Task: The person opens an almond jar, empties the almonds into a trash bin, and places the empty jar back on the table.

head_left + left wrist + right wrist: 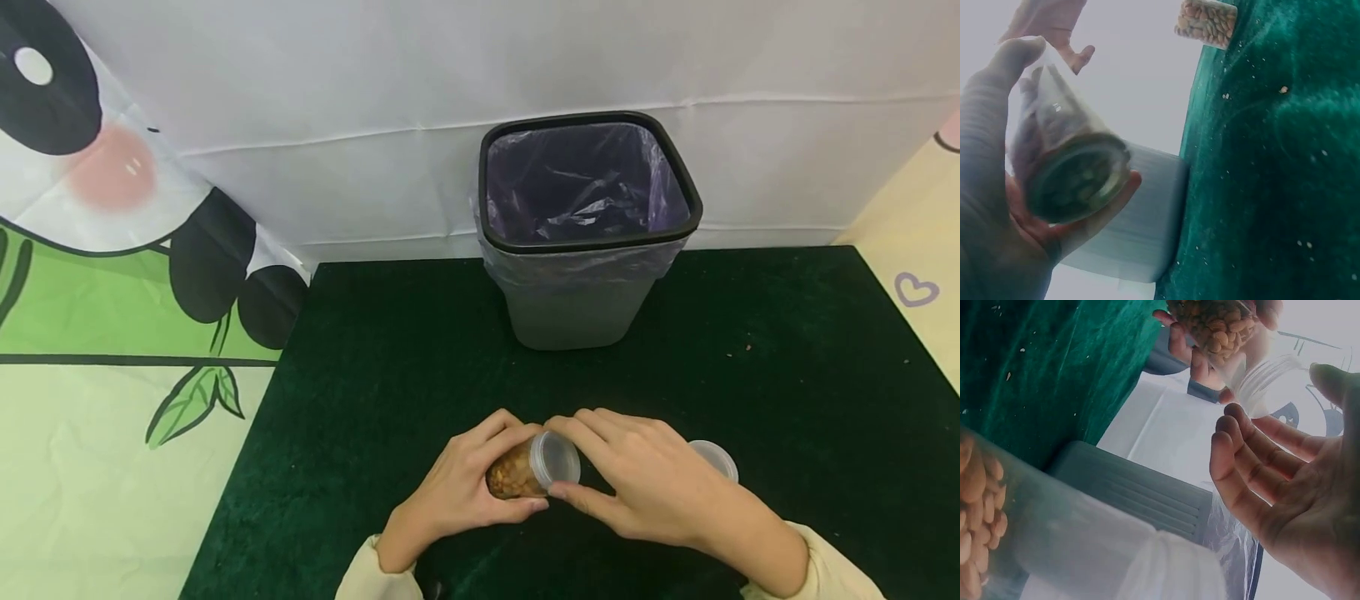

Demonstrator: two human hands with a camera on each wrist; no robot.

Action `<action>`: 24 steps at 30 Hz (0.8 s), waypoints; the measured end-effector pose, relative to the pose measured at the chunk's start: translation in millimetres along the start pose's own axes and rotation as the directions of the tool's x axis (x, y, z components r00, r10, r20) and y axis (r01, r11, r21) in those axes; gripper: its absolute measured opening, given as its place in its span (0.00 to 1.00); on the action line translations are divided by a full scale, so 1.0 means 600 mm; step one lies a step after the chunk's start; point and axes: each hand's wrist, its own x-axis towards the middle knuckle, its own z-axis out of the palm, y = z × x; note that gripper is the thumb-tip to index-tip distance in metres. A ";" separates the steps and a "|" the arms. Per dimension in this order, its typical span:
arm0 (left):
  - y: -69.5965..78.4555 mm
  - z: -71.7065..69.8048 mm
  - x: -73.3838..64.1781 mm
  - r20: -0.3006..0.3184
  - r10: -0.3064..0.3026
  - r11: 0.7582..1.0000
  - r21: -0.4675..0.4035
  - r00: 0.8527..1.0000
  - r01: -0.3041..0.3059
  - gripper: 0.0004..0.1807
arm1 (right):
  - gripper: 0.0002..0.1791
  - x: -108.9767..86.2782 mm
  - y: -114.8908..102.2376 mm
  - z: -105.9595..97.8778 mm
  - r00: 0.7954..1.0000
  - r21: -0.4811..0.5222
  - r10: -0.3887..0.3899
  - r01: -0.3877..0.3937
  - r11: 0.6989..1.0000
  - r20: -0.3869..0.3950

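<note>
My left hand (468,479) grips a clear plastic jar (513,475) of tan nuts, tilted with its top toward the right. In the left wrist view the jar's round base (1079,181) faces the camera. At the jar's top is a translucent screw lid (558,458). My right hand (652,475) spans that lid, thumb on the near edge and fingertips on the far edge. Partly hidden behind my right hand is a second jar, whose pale lid (716,458) shows in the head view. Nuts fill the lower part of this second jar (1079,531), seen close up by the right wrist.
A grey bin (573,308) with a black rim and a thin plastic liner stands at the back of the dark green cloth-covered table (375,350). Small crumbs (1284,90) dot the cloth. Behind hangs a white sheet (375,183), with a printed cartoon at left.
</note>
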 end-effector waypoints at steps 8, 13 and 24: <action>0.011 -0.001 0.017 -0.007 0.025 0.999 -0.031 1.000 -0.025 0.31 | 0.29 -0.001 0.000 -0.004 0.998 0.087 0.064 -0.066 0.994 0.018; 0.017 -0.005 0.027 -0.027 0.106 0.989 -0.097 0.994 -0.108 0.30 | 0.27 -0.001 -0.001 -0.011 0.998 0.141 0.047 -0.053 0.989 0.046; 0.039 -0.006 0.033 -0.049 0.193 0.957 -0.213 0.980 -0.199 0.29 | 0.26 -0.011 -0.007 -0.017 0.988 0.070 -0.152 0.153 0.986 -0.031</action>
